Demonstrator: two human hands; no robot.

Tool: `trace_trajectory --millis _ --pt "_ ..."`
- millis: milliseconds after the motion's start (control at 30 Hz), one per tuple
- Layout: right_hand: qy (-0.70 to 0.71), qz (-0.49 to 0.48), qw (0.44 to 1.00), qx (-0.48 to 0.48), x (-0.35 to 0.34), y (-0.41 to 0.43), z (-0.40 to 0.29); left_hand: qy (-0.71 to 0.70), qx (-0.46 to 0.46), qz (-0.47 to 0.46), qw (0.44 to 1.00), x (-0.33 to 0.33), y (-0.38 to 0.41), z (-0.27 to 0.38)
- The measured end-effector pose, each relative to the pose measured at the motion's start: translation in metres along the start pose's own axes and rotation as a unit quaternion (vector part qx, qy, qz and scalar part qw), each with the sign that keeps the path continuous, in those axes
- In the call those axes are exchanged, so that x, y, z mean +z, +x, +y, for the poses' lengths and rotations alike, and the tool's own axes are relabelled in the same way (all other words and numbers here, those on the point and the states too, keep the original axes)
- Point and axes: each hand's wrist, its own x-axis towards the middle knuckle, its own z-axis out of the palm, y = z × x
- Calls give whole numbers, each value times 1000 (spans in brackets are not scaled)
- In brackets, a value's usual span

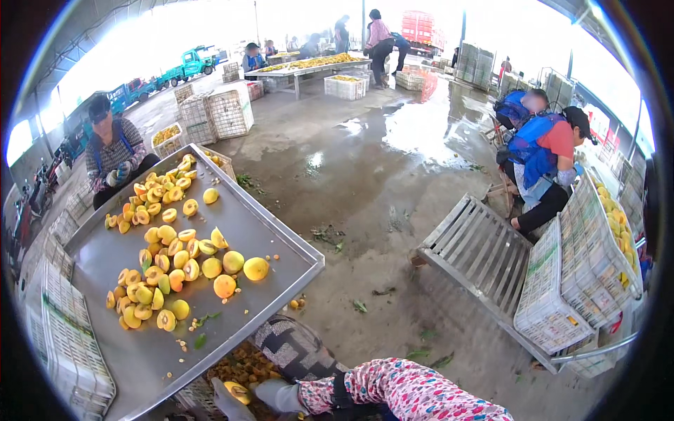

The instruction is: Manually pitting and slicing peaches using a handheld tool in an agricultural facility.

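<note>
At the table's near edge, low in the view, are both my gloved hands. My left hand (226, 402) holds a cut yellow peach (238, 392) over a crate of brown peach pits (239, 366). Close beside the fruit is my right hand (276, 396), in a grey glove below a flowered sleeve; its fingers are partly hidden, and whether it holds a tool I cannot tell. On the rimmed metal table (284, 263) lie two heaps of yellow peach halves (152, 284). A few rounder peaches (256, 268) rest near its right side, with leaves and loose bits around.
Across the table sits a person (113, 144) in gloves. White plastic crates (73, 326) stand along the left. To the right, a slatted metal rack (479, 252) bears crates of peaches (595, 252), beside co-workers (542, 152). Wet patches and leaves (329, 234) mark the concrete floor.
</note>
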Motion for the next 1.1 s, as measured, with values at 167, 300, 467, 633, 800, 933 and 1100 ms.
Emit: trace_trajectory --millis 167,300,467,633,800,933,1100 --pt "184 -95 978 5 -50 -29 -29 16 -138 -168 976 -75 100 -58" --pt "443 -85 892 35 -59 -39 -45 94 -1 -159 983 -38 22 -11" --pt "291 61 932 -208 -67 -49 -19 49 170 -65 982 -33 14 -13" --pt "572 24 814 100 -127 -65 -63 -152 5 -199 968 -25 -3 -7" --pt "592 -41 802 70 -110 -53 -64 -204 -166 -161 951 -39 -7 -16" --pt "625 -9 778 62 -112 -57 -63 -320 -261 -145 899 -62 4 -48" --pt "293 47 955 -11 -97 -80 -56 -306 -105 -146 935 -68 -3 -27"
